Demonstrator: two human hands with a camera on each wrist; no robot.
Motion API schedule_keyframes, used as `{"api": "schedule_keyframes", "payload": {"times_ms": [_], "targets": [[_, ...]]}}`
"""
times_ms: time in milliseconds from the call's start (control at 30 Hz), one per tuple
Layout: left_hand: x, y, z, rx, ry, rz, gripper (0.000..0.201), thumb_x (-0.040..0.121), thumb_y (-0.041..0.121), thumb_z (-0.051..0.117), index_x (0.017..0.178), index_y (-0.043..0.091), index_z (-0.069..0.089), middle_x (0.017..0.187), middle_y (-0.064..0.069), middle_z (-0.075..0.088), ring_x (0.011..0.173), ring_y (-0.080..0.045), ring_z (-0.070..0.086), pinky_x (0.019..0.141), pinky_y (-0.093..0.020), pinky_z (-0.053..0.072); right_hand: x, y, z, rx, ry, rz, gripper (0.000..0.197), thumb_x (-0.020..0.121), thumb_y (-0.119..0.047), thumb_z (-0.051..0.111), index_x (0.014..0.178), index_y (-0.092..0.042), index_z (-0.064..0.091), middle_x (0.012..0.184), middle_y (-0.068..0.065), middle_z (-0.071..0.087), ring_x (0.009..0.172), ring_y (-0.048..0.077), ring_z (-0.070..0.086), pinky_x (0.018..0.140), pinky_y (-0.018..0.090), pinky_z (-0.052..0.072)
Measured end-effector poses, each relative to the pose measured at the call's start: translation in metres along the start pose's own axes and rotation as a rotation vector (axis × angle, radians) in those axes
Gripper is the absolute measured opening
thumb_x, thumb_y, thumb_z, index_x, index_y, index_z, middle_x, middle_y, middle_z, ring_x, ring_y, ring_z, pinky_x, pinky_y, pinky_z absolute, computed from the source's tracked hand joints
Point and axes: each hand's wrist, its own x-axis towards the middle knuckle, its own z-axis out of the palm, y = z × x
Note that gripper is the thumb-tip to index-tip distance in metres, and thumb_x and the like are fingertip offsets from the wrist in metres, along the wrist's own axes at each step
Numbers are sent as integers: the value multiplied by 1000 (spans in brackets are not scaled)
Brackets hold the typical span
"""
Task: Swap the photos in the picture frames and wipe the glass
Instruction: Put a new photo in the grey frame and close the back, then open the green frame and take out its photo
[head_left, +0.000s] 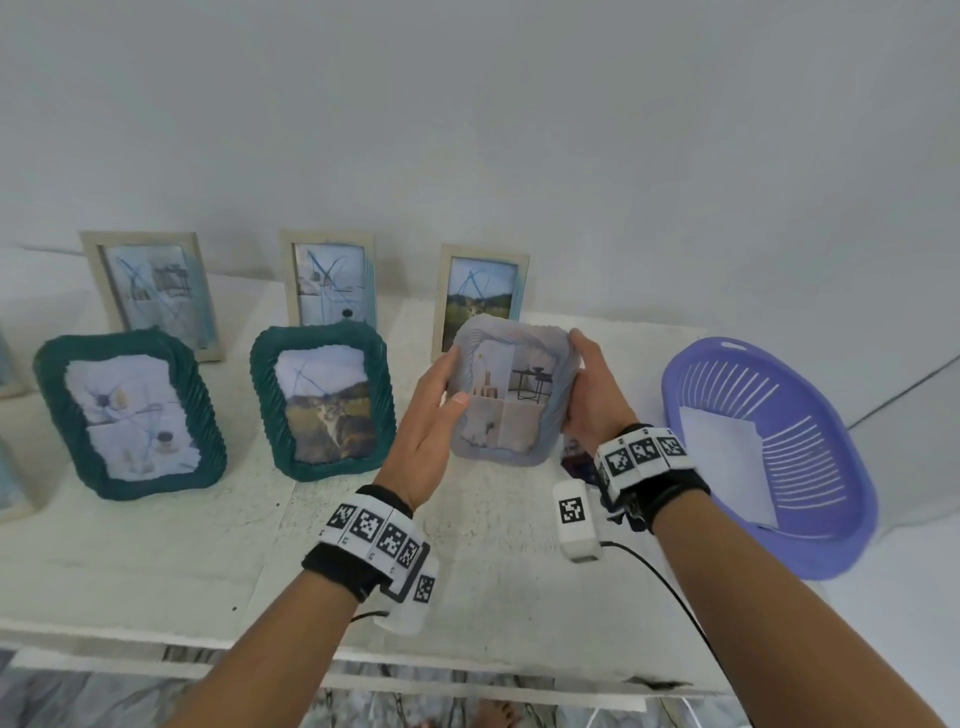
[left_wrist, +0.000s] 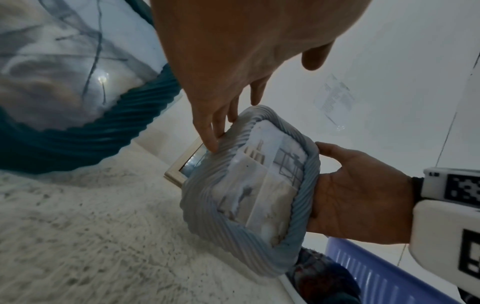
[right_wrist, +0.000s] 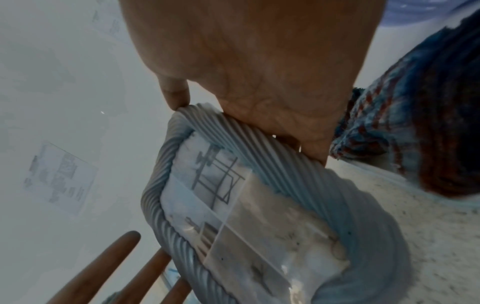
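A pale grey-blue picture frame (head_left: 511, 395) with a thick, ribbed, rope-like border and rounded corners is held upright above the white table (head_left: 156, 561), between the two hands. Its border is fluted in slanting ridges, and the opening has a ragged, wavy inner edge. Behind the glass a photo in several panels is seen: a dark side table against a light wall, a small wooden stand, and pale, mottled patches lower down. Faint smudges and specks are visible on the glass in the right wrist view.

The frame's right edge is gripped by the right hand (head_left: 597, 395), the thumb set on the top corner and the palm pressed along the side. The left hand (head_left: 434, 410) is laid against the left edge with nearly straight fingers, the thumb resting on the front of the border; nothing is curled round the frame on that side.

Directly behind the held frame a beige wooden frame (head_left: 480, 299) with a landscape photo is stood against the wall. To the left, two dark green ribbed frames (head_left: 319, 400) are stood on the table, their glass marked with blue scribbles. A purple plastic basket (head_left: 769, 457) holding a white sheet is placed to the right, and a dark patterned cloth (right_wrist: 415, 144) is lying beside it.
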Motion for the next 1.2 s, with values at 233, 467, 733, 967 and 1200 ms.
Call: {"api": "schedule_keyframes", "payload": {"times_ms": [233,467,733,967,1200], "targets": [[4,-8,8,111,37,12,53,91,55,35,142,49,22,160,13,22,146,1,19,123,-41,18,21,3,-4,-47,-16,58,69,86,-74,33,127,-27,62,122,2,67,114,22,58,81,34,46],[-5,-17,6,157,24,-1,67,95,48,40,155,30,16,161,16,18,145,6,17,122,-42,22,30,15,-12,-44,-47,10,95,57,-91,53,128,-29,61,123,0,67,116,23,60,101,48,46],[-41,-12,-25,300,94,132,58,90,53,51,144,32,43,150,16,39,137,-1,38,106,-41,46,1,2,-13,-175,345,-461,49,86,-62,42,121,-29,49,123,1,58,109,20,58,97,42,48],[-57,-11,-96,375,504,172,57,87,49,51,140,30,44,157,2,26,145,-15,24,116,-43,28,-60,1,63,-456,445,-944,10,92,-23,55,101,-19,53,89,3,58,72,15,54,61,22,45],[-51,-28,-139,303,425,-31,76,96,43,51,156,24,9,163,10,7,149,-4,8,123,-43,15,-21,51,149,-760,12,-515,56,97,-22,50,150,-19,29,140,-4,46,88,24,64,82,40,56]]}}
